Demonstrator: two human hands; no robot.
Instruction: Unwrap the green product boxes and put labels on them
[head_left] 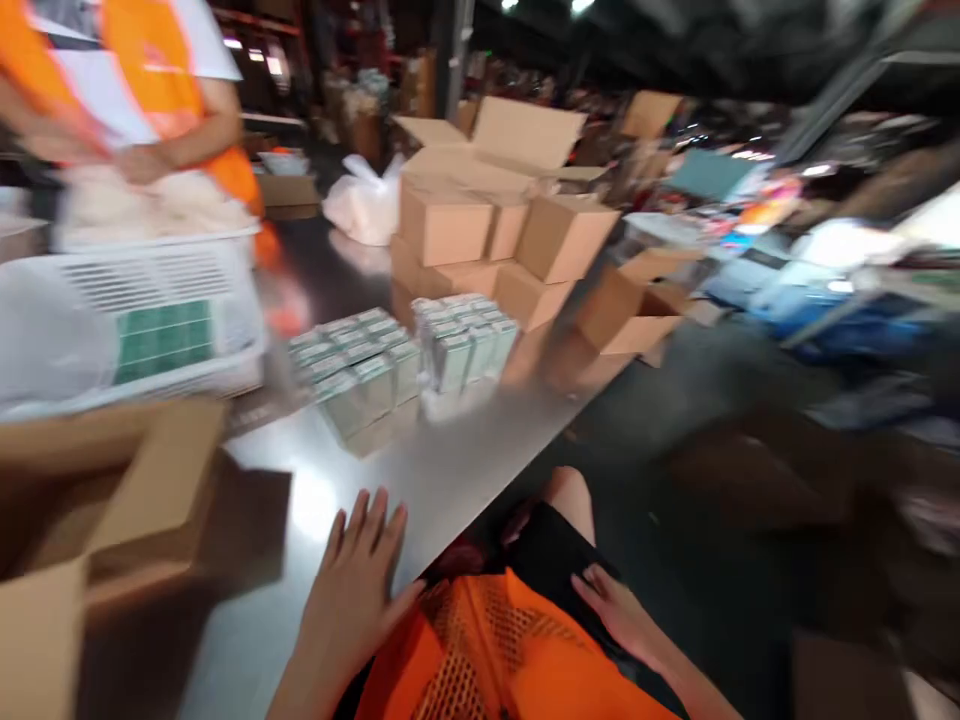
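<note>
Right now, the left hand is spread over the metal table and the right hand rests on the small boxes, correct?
Not quite: the head view shows the right hand by the black shorts. The left hand is spread over the metal table.

Smooth metal desk (465, 430) gleaming! Matt cardboard box (161, 480), eight o'clock; plastic basket (191, 378), nine o'clock; mesh cloth vest (487, 640), six o'clock.

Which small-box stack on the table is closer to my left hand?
The stack nearer the white basket: this stack sits closer to your left hand than the other stack, beside the brown cartons.
</note>
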